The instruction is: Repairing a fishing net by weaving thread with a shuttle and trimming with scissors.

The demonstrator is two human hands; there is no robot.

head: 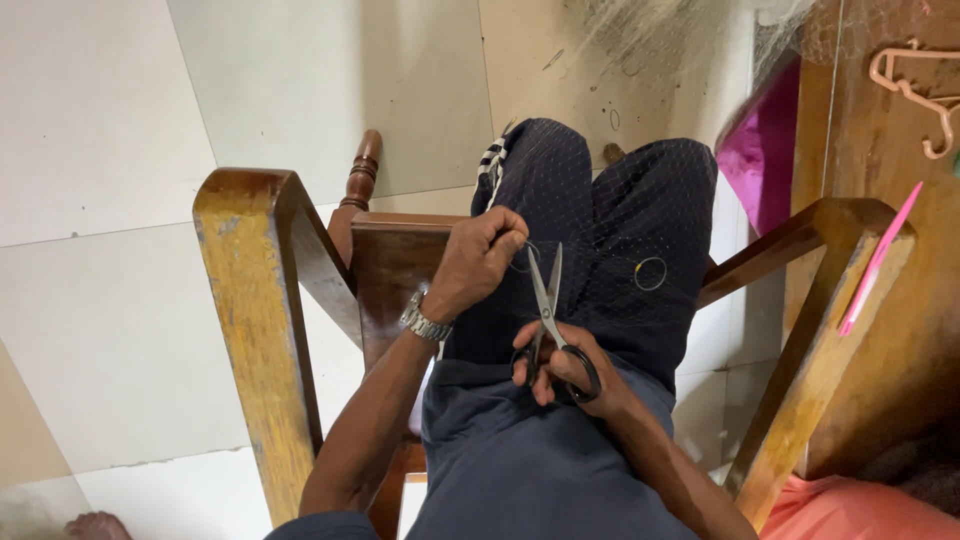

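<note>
The right hand [562, 368] grips a pair of scissors [548, 318] by the black loops, fingers through them, the blades standing slightly parted and pointing far, toward the knees; the left hand [478, 262] is pinched shut on a thin strand or mesh just left of the blade tips, though the strand itself is too fine to make out clearly; a fine net [640, 210] lies draped over the dark trousers, its far end blurring out against the floor; a small yellow ring [650, 273] sits on the net at the right thigh; a metal watch [424, 323] circles the left wrist; the wooden chair arms [255, 330] flank the lap; a pink stick [880, 258] leans at the right; a hanger [915, 85] lies far right, cut off by the frame edge.
</note>
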